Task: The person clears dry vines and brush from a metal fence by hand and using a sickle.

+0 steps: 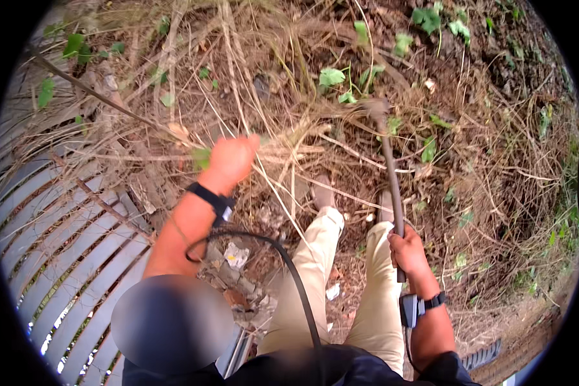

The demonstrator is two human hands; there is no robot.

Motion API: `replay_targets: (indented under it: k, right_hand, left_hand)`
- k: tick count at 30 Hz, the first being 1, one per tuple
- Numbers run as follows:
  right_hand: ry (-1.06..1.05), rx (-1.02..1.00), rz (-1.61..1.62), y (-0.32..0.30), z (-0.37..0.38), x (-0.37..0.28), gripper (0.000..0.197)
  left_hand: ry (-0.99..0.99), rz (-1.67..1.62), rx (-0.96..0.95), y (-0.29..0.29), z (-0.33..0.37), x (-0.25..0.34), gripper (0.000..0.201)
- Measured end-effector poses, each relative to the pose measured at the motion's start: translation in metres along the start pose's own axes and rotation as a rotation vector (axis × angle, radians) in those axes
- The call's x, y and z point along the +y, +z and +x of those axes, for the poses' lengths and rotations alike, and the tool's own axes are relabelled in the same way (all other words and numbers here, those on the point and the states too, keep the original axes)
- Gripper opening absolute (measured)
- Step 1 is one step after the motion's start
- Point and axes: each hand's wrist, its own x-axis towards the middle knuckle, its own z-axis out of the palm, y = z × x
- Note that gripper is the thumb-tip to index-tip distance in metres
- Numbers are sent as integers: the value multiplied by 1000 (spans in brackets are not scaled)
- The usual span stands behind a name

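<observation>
My left hand (231, 162) is closed in a fist around dry vine stems (289, 154), low over the tangled ground. Long pale stalks cross right beside its fingers. In my right hand (408, 251) is the lower part of the dark, straight handle of a hoe-like tool (391, 174). The tool points away from me, and its brownish head (376, 108) is at the far end among the stems. Motion blurs that head, so its exact shape is unclear. Each wrist wears a black band with a small device.
A grey slatted metal fence or grating (64, 257) runs along the left. Dry brush, soil and green leaves (332, 77) cover the ground ahead. Broken rubble and white scraps (236, 256) lie near my feet. A black cable (283, 251) loops in front of my body.
</observation>
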Motion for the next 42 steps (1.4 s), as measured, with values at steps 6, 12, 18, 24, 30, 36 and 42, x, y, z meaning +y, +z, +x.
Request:
replay_targets:
  k: [6,12,18,24,30,36,42]
  right_hand:
    - [-354,20,-520,33,78,-37,29]
    - [-365,211,-331,38,95,-42,26]
    - [-352,159,-509,28,106,-40,24]
    - [-391,7,-426,58,103,-12,26]
    - [-320,86,-236,83,102,-29,25]
    - [-381,-77,-253,87,96,-52,23]
    - [-392,-177,-460,54,37,-11,29]
  left_hand:
    - [-62,49,-116,-4,-46,15,25]
    - [-77,54,-250,16,-67,16,25]
    - [-19,70,-282,37,-56,40,14]
    - [115,79,-66,30,-32,47,15]
    - [193,202,73,10,13,32,14]
    - [242,259,113,-16,40,28,18]
    - [320,225,171,-27,78,13,18]
